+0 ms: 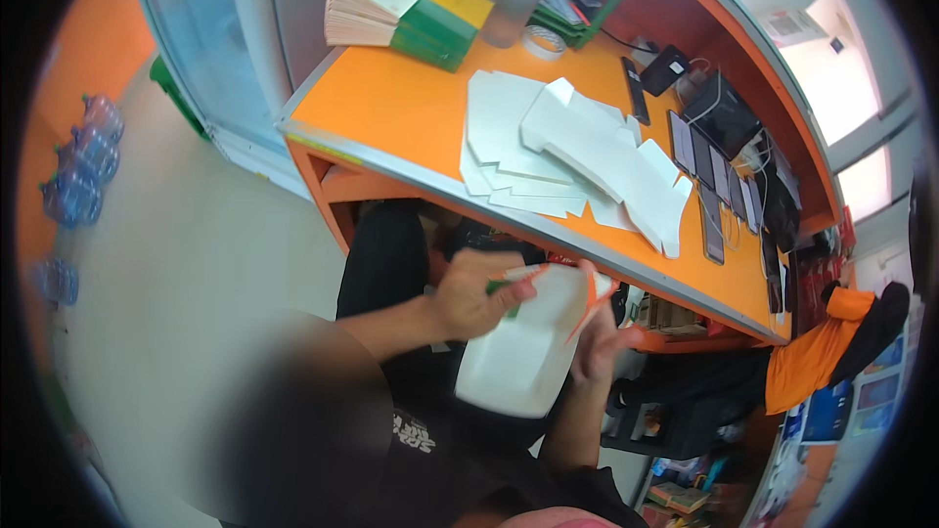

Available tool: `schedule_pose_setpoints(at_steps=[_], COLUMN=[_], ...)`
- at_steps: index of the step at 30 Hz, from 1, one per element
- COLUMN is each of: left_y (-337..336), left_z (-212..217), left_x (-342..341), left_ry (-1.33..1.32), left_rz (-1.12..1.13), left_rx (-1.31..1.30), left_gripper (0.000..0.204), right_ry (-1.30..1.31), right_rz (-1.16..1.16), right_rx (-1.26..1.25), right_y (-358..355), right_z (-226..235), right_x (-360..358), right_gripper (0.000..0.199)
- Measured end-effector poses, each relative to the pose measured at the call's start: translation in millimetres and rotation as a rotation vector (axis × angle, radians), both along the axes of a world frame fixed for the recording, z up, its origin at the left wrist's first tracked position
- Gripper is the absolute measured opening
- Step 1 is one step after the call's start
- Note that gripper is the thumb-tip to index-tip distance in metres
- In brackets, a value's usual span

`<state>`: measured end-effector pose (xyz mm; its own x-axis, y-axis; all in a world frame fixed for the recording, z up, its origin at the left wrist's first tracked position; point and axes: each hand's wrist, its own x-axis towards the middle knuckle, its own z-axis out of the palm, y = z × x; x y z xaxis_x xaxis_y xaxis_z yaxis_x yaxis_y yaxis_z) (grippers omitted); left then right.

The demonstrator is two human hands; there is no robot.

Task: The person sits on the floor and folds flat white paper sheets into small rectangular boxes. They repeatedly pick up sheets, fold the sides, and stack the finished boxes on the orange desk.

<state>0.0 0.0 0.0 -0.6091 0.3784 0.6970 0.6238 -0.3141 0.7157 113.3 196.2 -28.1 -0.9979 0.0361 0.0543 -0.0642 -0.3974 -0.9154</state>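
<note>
We've got one paper tray (514, 357) in hand at lower centre of the frame, walls mostly up; left hand (477, 295) has its upper-left rim pinched between thumb and fingers, right hand (594, 342) is against the right wall, but blur means we can't tell how firmly it's closed. We'd call this one nearly formed, with the orange-edged corner (593, 295) at its upper right looking unfinished. Left over: flat card sheets (616, 171) on the orange desk (377, 93), upper centre, none folded up yet.
</note>
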Motion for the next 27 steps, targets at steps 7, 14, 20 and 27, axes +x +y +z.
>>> schedule_pose_setpoints(at_steps=[7, 14, 20, 27], left_y=[-33.2, -78.8, -110.1, -146.3], left_z=[33.0, 118.1, 182.4, 172.2], left_x=[-61.4, -161.8, -315.4, -390.1], left_ry=[0.242, -0.36, -0.286, -0.28], left_rz=[0.15, -0.651, -0.437, 0.22], left_rx=[0.371, 0.343, 0.058, -0.408], left_gripper=[0.063, 0.065, 0.068, 0.053], right_ry=[-0.025, 0.292, 0.729, 0.698], right_rz=[0.073, 0.255, -0.136, -0.008], right_rx=[-0.194, 1.022, 1.634, 1.482], right_y=[-31.8, -61.4, -63.8, -52.9], right_z=[0.3, 154.5, 213.1, 183.8], right_x=[-26.1, -137.2, -262.1, -383.0], right_gripper=[0.102, 0.122, 0.112, 0.103])
